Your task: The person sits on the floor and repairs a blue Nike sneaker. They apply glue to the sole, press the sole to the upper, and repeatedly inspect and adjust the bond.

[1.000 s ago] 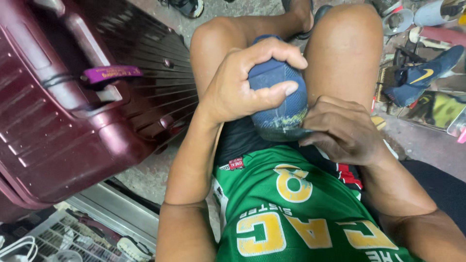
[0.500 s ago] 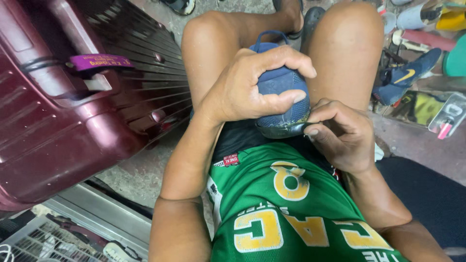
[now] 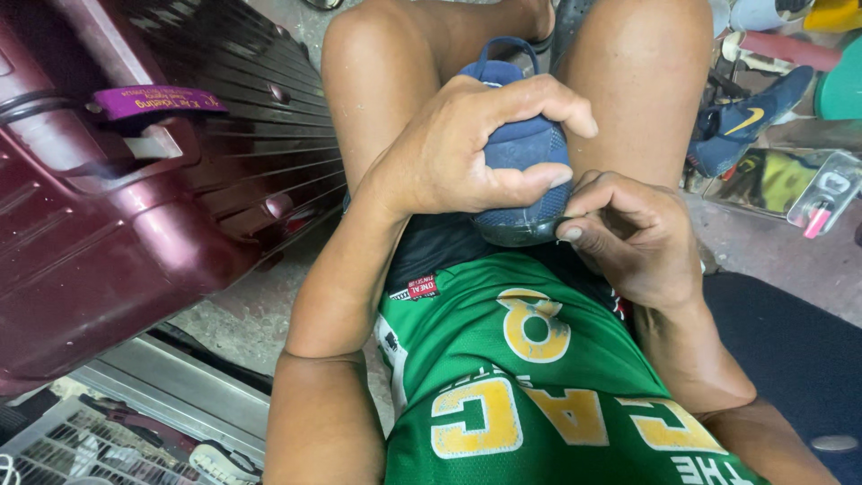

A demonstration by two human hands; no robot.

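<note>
— What lies left of the left hand?
— A maroon ribbed suitcase (image 3: 135, 216) with a purple tag (image 3: 160, 101), and nearer, a metal rail (image 3: 171, 391) and a wire basket (image 3: 63, 445).
— And right of the right hand?
— A blue sneaker (image 3: 741, 121), with a clear plastic case (image 3: 822, 193) just beside it.

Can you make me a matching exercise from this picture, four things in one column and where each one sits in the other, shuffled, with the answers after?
Things:
1. left hand
2. right hand
3. maroon suitcase
4. loose blue shoe

Places:
A. on the ground at the far right, beside the knee
B. wrapped over the top of the blue shoe in the lap
C. lying at the left, beside the thigh
D. pinching at the sole edge of the shoe in the lap

Pairs: 1-B, 2-D, 3-C, 4-A
</note>
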